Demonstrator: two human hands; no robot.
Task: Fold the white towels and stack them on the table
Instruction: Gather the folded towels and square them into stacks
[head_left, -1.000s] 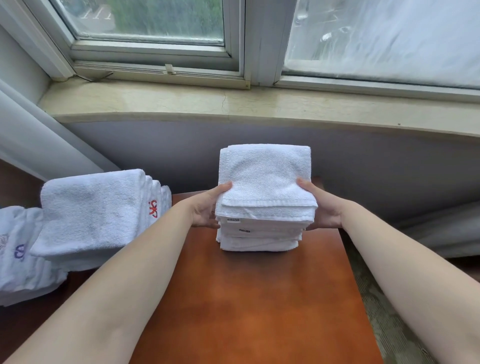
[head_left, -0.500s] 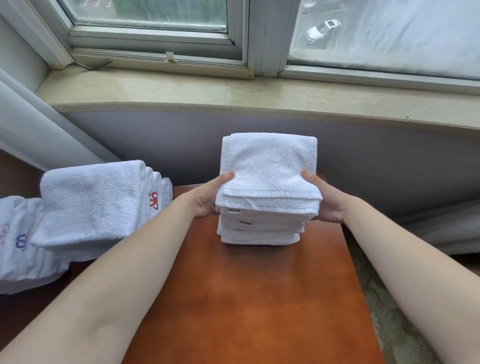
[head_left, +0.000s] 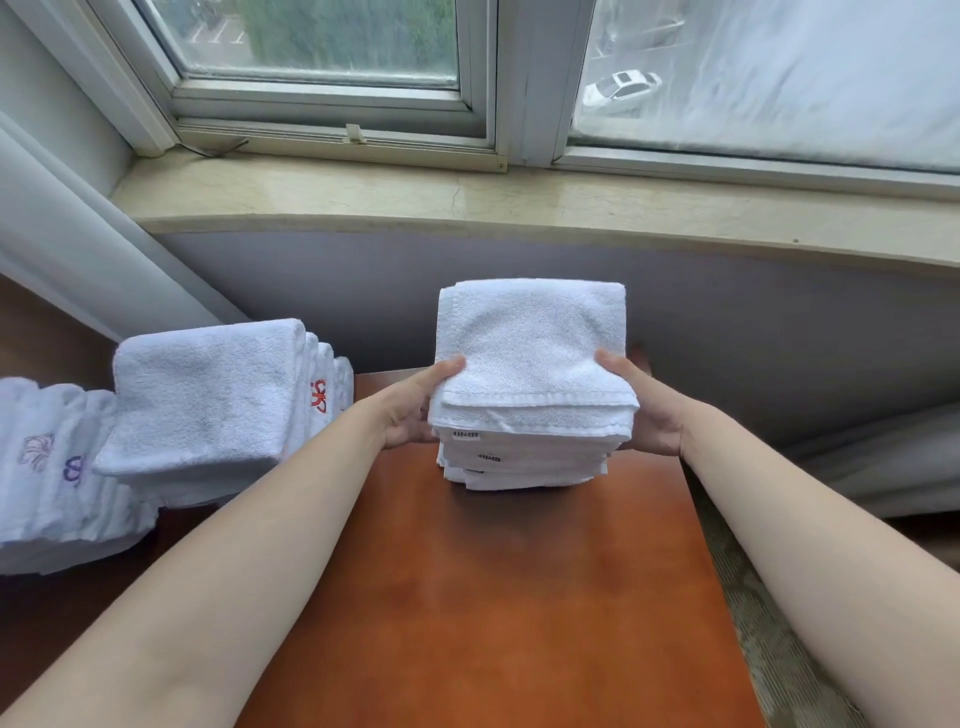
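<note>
A stack (head_left: 530, 384) of folded white towels sits on the table (head_left: 493, 597) between both hands — left hand (head_left: 415, 410) and right hand (head_left: 647, 410) each grip a side, thumbs curled over the top towel's near corners.

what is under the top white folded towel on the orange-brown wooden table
Under the top white folded towel lie more folded white towels, some showing small labels, resting on the orange-brown wooden table. Their exact count is unclear; both hands cover the stack's sides.
</note>
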